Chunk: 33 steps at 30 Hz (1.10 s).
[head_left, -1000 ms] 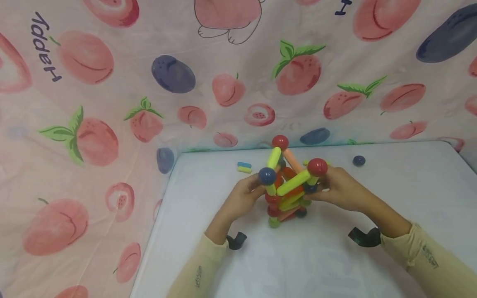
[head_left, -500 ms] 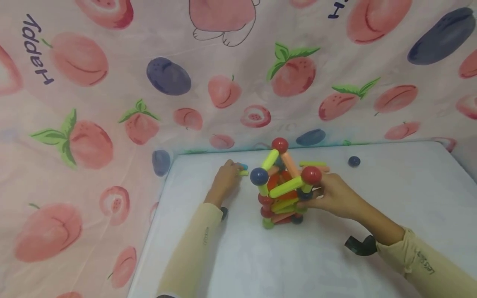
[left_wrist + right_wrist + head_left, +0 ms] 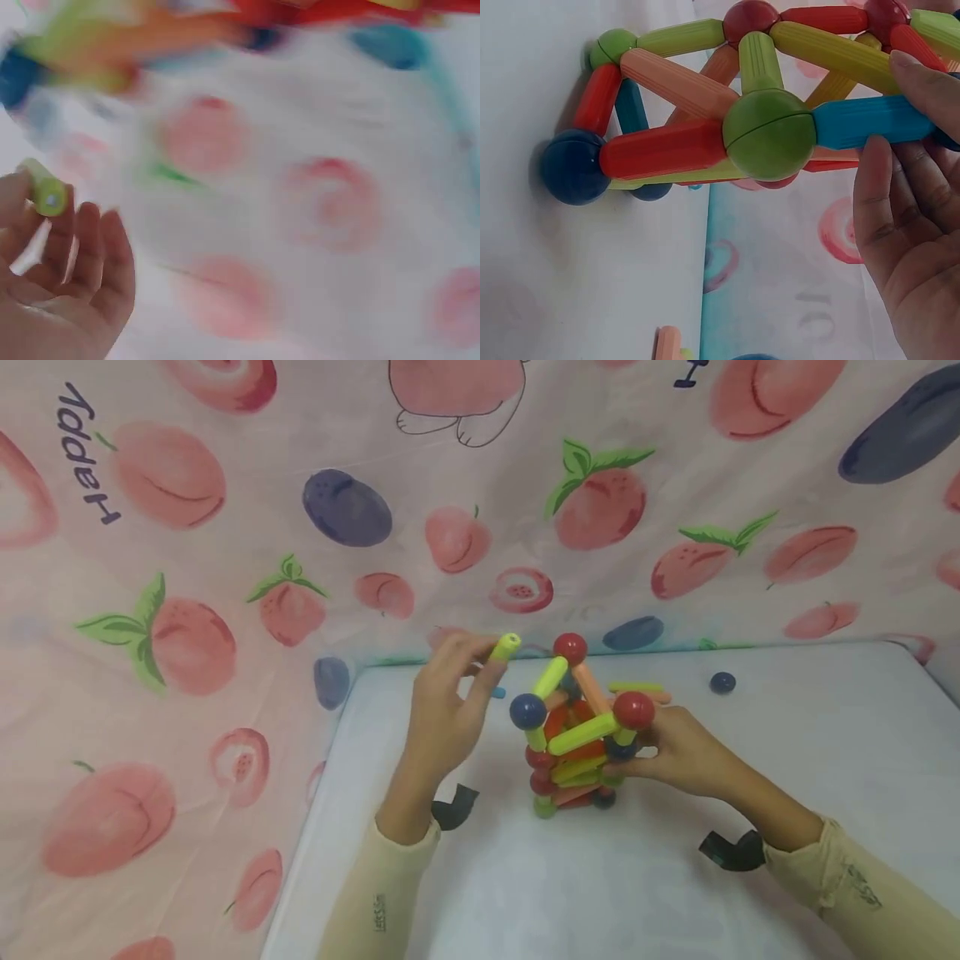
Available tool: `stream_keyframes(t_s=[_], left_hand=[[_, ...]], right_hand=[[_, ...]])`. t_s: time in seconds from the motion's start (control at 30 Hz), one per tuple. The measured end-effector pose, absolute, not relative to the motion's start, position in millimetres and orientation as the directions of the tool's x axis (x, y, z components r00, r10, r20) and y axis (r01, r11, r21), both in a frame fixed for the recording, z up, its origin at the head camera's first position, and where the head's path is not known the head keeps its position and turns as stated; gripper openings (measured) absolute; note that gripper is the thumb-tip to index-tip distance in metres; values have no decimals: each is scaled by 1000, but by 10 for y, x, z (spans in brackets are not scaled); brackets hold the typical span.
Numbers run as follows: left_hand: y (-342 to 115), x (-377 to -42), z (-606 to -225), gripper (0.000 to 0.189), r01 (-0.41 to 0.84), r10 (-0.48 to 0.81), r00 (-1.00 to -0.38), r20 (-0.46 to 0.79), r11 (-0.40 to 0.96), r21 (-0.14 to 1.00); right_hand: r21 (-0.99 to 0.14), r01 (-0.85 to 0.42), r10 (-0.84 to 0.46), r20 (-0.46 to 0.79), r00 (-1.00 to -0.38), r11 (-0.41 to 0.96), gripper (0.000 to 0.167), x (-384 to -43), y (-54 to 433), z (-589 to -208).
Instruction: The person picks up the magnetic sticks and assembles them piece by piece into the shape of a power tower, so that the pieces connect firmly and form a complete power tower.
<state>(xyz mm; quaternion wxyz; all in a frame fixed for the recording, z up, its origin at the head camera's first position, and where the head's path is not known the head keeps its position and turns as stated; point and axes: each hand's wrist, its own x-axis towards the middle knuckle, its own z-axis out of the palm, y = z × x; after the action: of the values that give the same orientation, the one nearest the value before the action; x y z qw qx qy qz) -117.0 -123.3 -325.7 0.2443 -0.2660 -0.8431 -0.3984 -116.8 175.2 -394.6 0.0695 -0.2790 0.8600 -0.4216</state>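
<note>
My left hand (image 3: 446, 714) is raised to the left of the tower and pinches a yellow-green magnetic rod (image 3: 506, 647) between thumb and fingers. In the left wrist view the end of that rod (image 3: 51, 196) faces the camera. A tower of coloured magnetic rods and balls (image 3: 585, 733) stands on the white table, with red and blue balls at its top. On the tower's right side, my right hand (image 3: 682, 752) holds a blue rod (image 3: 870, 120) of it between thumb and fingers. Just below that grip sits a green ball (image 3: 769, 135).
A loose blue rod (image 3: 498, 692) lies behind my left hand. Behind the tower on the right are a yellow-green rod (image 3: 630, 687) and an orange rod (image 3: 660, 697). A dark blue ball (image 3: 722, 682) lies farther right. Fruit-patterned cloth (image 3: 450, 460) hangs behind the table.
My left hand let go of the tower, reached to the two loose rods at the back left, and has lifted the yellow-green one. The right hand stays on the tower.
</note>
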Motion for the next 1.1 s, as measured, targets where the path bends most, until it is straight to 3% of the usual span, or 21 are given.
stream_keyframes(t_s=[0.1, 0.17, 0.23, 0.43, 0.67, 0.87, 1.0, 1.1], left_hand=[[-1028, -926, -2990, 27, 775, 438, -559, 704, 577, 257], [-922, -820, -2957, 28, 788, 529, -512, 676, 603, 126], [-850, -773, -2998, 27, 781, 561, -519, 645, 618, 91], [-768, -785, -3141, 27, 791, 545, -536, 645, 591, 158], [-737, -806, -3174, 26, 808, 568, -518, 640, 571, 147], [-745, -784, -3180, 22, 779, 521, -561, 643, 596, 197], [-801, -770, -3181, 19, 745, 473, -636, 610, 583, 324], [-859, -799, -3164, 23, 740, 484, -663, 571, 540, 401]], right_hand=[[-768, -422, -537, 122, -835, 483, 66, -1164, 1776, -3955], [-775, -424, -542, 128, -831, 468, 65, -1162, 1779, -3960], [-781, -429, -545, 137, -827, 454, 65, -1162, 1773, -3960], [-791, -427, -552, 138, -823, 439, 64, -1163, 1764, -3948], [-779, -442, -551, 151, -821, 445, 64, -1161, 1748, -3942], [-788, -441, -559, 151, -815, 430, 61, -1141, 1692, -3941], [-797, -456, -656, 101, -748, 397, 55, -1150, 1721, -3892], [-786, -496, -722, 94, -685, 369, 36, -1224, 1799, -3830]])
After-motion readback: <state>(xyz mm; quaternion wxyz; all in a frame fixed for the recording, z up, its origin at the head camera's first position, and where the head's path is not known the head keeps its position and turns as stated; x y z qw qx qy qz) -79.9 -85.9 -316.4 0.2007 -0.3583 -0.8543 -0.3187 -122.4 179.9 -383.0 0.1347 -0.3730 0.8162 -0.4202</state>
